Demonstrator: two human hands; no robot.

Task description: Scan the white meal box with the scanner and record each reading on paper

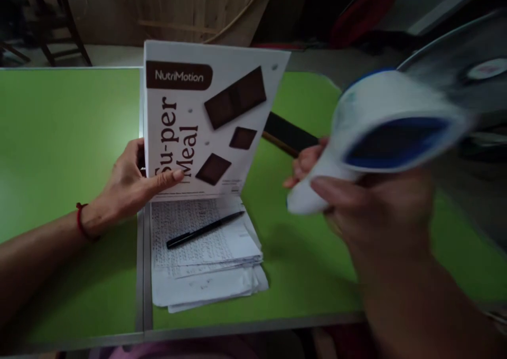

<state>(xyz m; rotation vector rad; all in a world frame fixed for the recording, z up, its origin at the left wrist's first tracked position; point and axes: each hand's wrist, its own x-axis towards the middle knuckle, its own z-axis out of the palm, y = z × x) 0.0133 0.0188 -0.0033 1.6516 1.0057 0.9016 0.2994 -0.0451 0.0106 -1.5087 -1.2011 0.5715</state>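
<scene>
In the head view, my left hand (134,182) grips a white NutriMotion Su-per Meal box (182,137) by its lower left side, thumb across the printed front. The box stands tilted above a stack of handwritten papers (206,287), on which a black pen (204,229) lies slantwise. My right hand (368,206) is wrapped round the handle of a white and blue pistol-shaped infrared thermometer (396,103), raised over the right side. Its screen faces me and looks dark; motion blurs it. Behind its handle lies a dark flat bar-shaped object (291,134), partly hidden by the box and my fingers.
The green tabletop (71,116) has a metal-edged seam (144,274) running toward me, left of the papers. A round fan-like object (475,68) stands at the right edge. Beyond the table are a dark wooden chair (65,26) and a red round object (364,16).
</scene>
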